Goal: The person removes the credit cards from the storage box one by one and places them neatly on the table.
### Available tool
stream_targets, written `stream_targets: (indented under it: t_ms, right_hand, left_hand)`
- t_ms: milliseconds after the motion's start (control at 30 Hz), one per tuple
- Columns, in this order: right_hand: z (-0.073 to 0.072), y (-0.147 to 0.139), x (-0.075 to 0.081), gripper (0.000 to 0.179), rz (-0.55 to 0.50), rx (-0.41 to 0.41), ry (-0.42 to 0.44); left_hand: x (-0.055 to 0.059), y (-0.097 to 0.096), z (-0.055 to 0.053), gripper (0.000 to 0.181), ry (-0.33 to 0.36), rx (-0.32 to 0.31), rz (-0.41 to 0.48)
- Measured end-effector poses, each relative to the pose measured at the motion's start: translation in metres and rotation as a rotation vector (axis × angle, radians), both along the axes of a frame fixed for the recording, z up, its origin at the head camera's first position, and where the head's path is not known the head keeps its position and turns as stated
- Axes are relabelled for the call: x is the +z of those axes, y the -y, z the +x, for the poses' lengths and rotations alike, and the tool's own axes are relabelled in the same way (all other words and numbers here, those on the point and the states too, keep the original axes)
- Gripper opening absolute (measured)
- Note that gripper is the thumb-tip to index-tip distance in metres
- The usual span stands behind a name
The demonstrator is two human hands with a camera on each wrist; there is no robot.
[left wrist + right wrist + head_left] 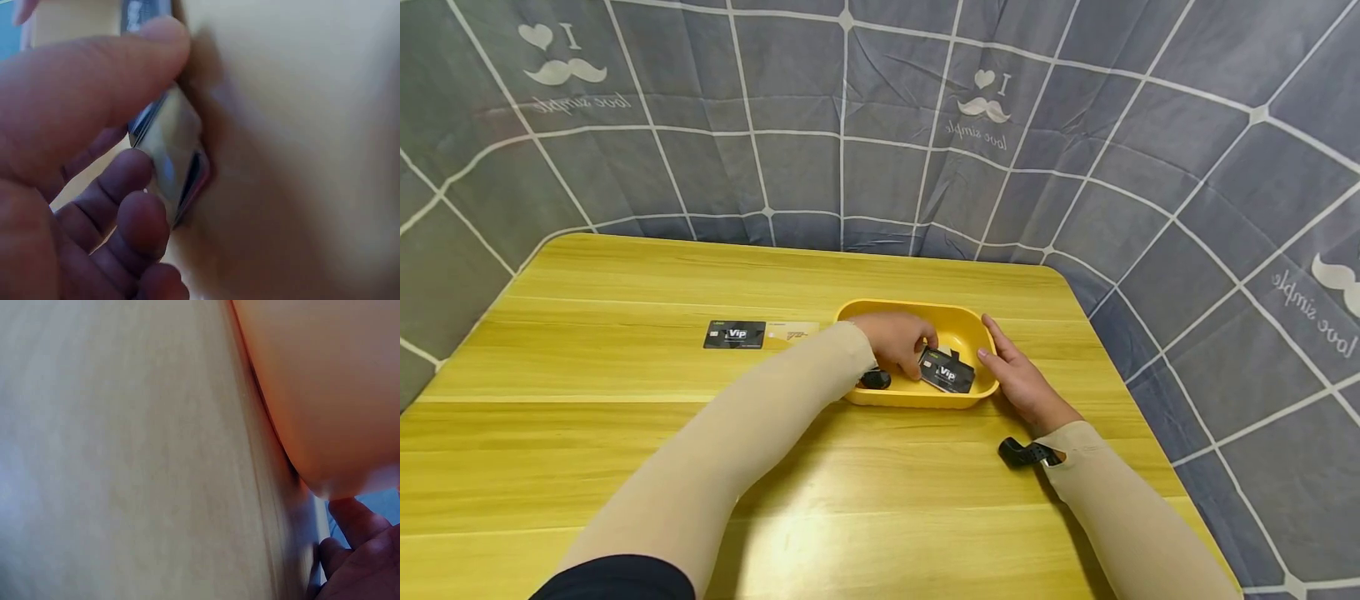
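Note:
In the head view my left hand point(897, 337) reaches into a yellow plastic bin point(917, 400). Its thumb and fingers pinch a black "Vip" card point(946, 372) by the left end. Up close in the left wrist view, the thumb lies across the dark card, and the curled fingers are beside a pale, gold-toned card point(172, 134) at the edge of a small stack. My right hand point(1026, 379) holds the bin's right end, thumb over the rim and fingers along the outside. The right wrist view shows those fingers point(362, 525) against the bin's outer wall.
Left of the bin, another black "Vip" card point(734, 334) lies flat on the wooden table point(625, 358), side by side with a gold card point(792, 332). Dark wrist devices are on both wrists. A grey checked curtain point(805, 92) hangs around the table.

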State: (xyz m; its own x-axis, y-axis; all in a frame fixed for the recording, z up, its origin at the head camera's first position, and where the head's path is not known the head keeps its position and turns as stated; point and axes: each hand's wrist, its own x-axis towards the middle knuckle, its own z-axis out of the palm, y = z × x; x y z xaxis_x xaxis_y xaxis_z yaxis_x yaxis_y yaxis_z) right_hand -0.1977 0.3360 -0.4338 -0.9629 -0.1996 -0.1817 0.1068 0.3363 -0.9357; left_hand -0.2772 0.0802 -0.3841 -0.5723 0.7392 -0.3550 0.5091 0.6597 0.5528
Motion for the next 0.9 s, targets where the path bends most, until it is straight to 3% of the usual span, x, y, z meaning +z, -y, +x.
stream_targets:
  t_ms: [367, 900]
  right_hand:
    - [-0.001, 0.001, -0.001, 0.069, 0.009, -0.001, -0.007]
    - [0.0, 0.001, 0.001, 0.071, 0.03, 0.001, -0.004]
  left_hand:
    - [-0.012, -0.001, -0.001, 0.052, -0.016, 0.009, 0.04]
    - [-0.012, 0.0, 0.0, 0.049, -0.05, 0.015, 0.088]
